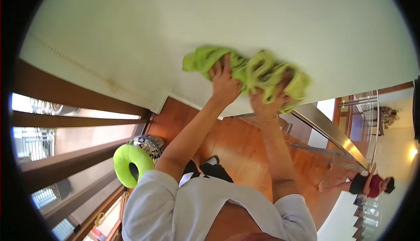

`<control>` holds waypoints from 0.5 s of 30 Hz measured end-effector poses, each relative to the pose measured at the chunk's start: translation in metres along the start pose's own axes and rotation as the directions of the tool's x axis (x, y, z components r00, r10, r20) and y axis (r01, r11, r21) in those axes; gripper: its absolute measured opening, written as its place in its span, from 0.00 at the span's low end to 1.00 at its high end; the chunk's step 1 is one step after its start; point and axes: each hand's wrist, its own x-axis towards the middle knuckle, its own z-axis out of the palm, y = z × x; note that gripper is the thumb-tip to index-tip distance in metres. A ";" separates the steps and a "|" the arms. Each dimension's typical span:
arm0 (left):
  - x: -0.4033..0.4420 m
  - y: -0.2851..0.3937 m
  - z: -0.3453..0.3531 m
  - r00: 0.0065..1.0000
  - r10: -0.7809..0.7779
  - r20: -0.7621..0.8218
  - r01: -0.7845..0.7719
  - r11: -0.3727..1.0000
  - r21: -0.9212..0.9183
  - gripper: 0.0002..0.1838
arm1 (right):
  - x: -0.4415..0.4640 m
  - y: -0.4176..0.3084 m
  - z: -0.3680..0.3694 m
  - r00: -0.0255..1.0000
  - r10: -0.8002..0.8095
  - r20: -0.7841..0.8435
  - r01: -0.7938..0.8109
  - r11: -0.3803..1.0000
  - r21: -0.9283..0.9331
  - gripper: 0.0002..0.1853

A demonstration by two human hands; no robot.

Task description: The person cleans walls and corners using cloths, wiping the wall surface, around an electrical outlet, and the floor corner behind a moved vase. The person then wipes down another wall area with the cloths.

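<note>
Both arms reach up to a pale wall [210,13]. My left hand [226,83] presses a bright green cloth [199,60] against it, the fingers bent over the bunched fabric. Close beside it, my right hand [266,103] holds a yellower green cloth [262,72] to the same wall, its folds covering most of the fingers. The two pieces of fabric touch in the middle; I cannot tell whether they are one cloth or two. The right-hand side is slightly blurred.
A lime green neck pillow [124,166] rests beside a patterned round object [151,145] at lower left. Slatted wooden window frames [78,97] line the left. A metal railing [332,136] runs along the right above the wooden floor [249,149]. Another person [374,184] stands farther off.
</note>
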 end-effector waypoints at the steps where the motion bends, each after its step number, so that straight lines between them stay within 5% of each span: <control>1: -0.016 -0.007 0.006 1.000 -0.019 0.024 0.019 1.000 0.001 0.12 | -0.008 -0.007 0.007 1.000 -0.008 -0.013 0.009 0.999 0.054 0.34; 3: -0.040 -0.017 0.016 0.996 -0.068 0.058 0.070 0.997 -0.026 0.24 | -0.023 -0.013 0.021 0.999 -0.029 -0.014 0.030 0.996 0.086 0.33; 9: -0.041 -0.021 0.027 0.997 -0.048 -0.055 0.043 0.996 -0.082 0.31 | -0.032 -0.015 0.037 0.996 -0.084 -0.041 0.090 0.984 0.152 0.32; 12: -0.077 -0.035 0.047 0.980 -0.178 0.088 0.194 0.952 -0.235 0.34 | -0.036 -0.011 0.033 0.992 -0.087 -0.087 0.097 0.988 0.123 0.30; 15: -0.111 -0.035 0.072 0.945 -0.317 0.075 0.323 0.881 -0.346 0.40 | -0.057 -0.009 0.039 0.994 -0.086 0.069 0.062 0.954 0.292 0.25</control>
